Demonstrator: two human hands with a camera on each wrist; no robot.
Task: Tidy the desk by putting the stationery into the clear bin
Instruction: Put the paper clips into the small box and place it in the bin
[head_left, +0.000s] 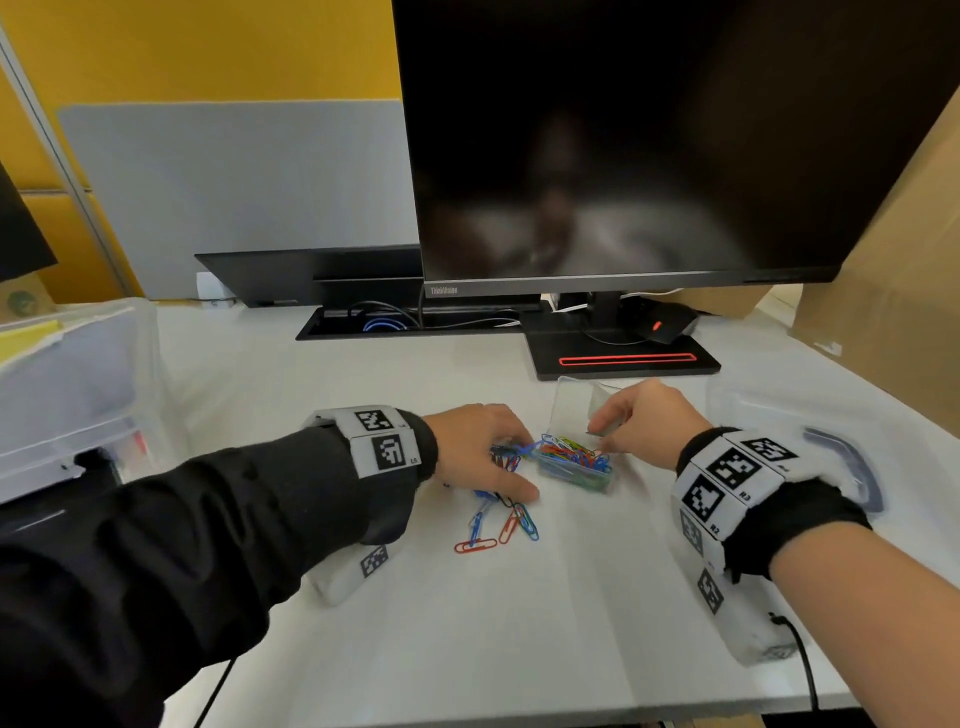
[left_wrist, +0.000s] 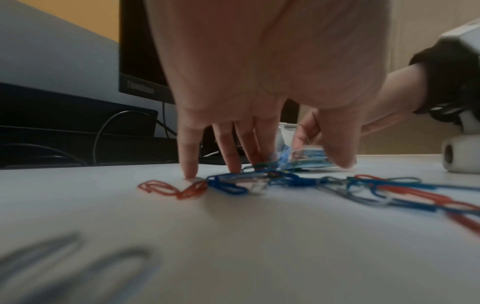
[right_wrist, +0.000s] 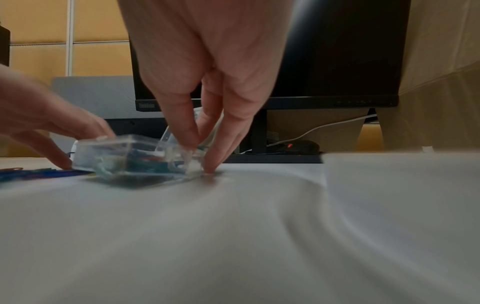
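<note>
left hand (head_left: 480, 452) rakes paper clips (head_left: 498, 525) toward clear box (head_left: 574, 462)

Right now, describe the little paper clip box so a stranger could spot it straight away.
Start at the black monitor; on the white desk before its stand, between both hands, sits the small clear box. Unlike the loose clips beside it, it is a lidded case packed with multicoloured clips.

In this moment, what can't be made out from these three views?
- Left hand fingertips: hidden by its back in head view; pinching or only touching the paper clips stays unclear.
- Small clear box: blurred in right wrist view.
- Right hand: its grip there unclear.
</note>
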